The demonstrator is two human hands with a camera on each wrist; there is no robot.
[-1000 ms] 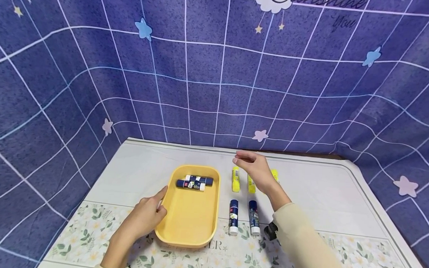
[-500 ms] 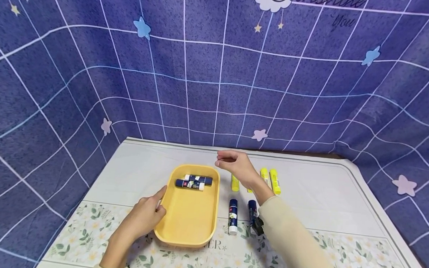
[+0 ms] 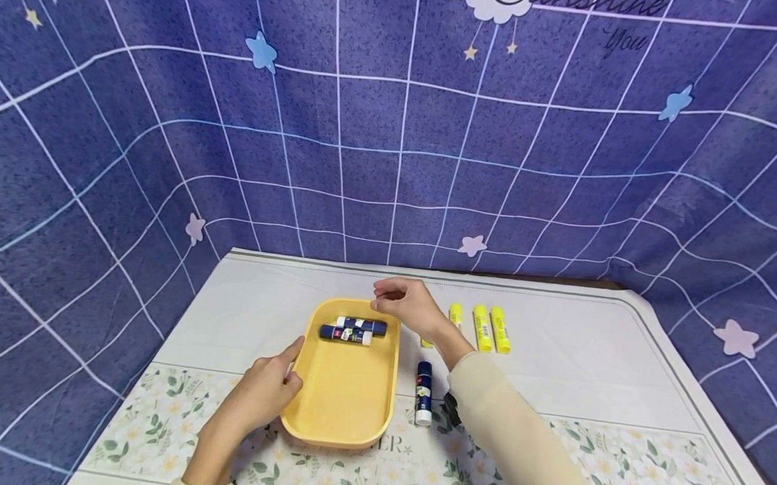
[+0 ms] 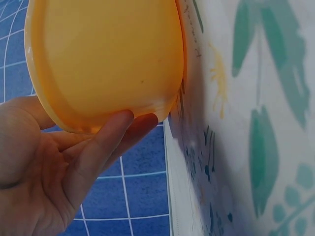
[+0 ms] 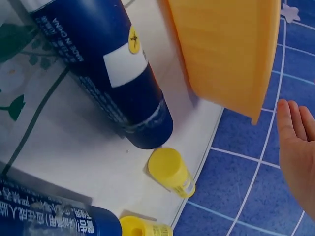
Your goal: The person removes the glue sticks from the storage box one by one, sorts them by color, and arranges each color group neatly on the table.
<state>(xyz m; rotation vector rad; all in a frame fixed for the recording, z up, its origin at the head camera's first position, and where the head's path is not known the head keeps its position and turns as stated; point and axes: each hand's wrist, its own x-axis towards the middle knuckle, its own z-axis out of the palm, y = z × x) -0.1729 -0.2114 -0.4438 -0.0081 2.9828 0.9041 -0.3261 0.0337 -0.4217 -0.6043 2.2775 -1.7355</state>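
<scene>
A yellow tray (image 3: pixel 338 407) stands on the table, with two navy glue sticks (image 3: pixel 352 335) lying near its far end. My left hand (image 3: pixel 265 389) touches the tray's left side with fairly straight fingers; in the left wrist view, fingertips (image 4: pixel 120 125) lie along the tray wall. Over the tray's far right corner hovers my right hand (image 3: pixel 408 305), its fingers slightly bent and nothing between them. To the right of the tray lies a navy glue stick (image 3: pixel 424 394); the right wrist view shows a second navy glue stick (image 5: pixel 49 211), hidden by my sleeve in the head view.
Several yellow glue sticks (image 3: pixel 482 328) lie in a row behind the navy ones, one partly covered by my right wrist. The table (image 3: pixel 585 352) has a floral cloth (image 3: pixel 646 463) along its near part. A blue gridded curtain (image 3: pixel 366 162) hangs behind and beside it.
My right hand has moved left, from above the yellow glue sticks to the tray's far right corner, and slightly lower. My left hand and the tray have stayed put.
</scene>
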